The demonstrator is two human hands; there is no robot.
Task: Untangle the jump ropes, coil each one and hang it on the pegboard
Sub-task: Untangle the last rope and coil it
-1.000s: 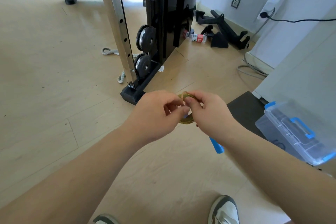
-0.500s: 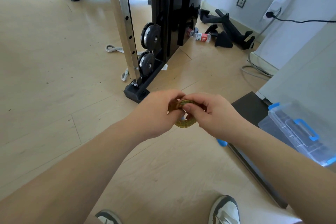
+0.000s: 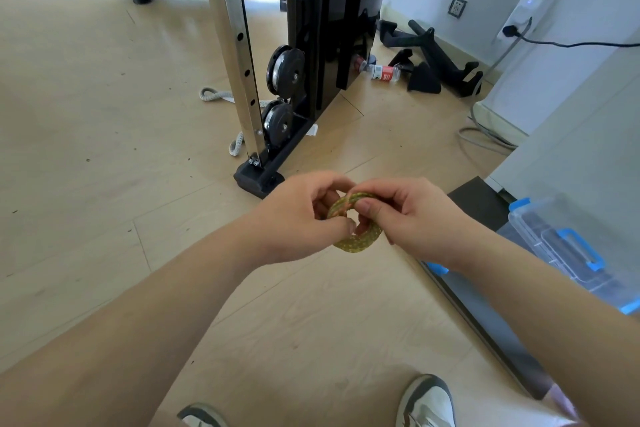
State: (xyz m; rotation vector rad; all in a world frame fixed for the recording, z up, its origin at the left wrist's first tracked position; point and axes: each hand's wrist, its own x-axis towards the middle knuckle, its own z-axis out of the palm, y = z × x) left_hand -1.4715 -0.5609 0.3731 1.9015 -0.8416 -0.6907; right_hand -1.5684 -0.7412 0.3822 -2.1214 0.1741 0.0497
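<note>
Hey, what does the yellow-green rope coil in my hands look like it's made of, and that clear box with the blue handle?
The jump rope looks like soft translucent plastic, probably PVC: its yellow-green strands are glossy and flecks show inside them. The storage box looks like hard clear plastic, since you can see through its lid. Its blue handle looks like opaque moulded plastic.

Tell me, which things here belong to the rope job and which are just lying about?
Job: the yellow-green rope coil, pinched by the left hand and the right hand.
Lying about: water bottle, clear lidded box, grey cord beside the cable machine, black handles.
</note>
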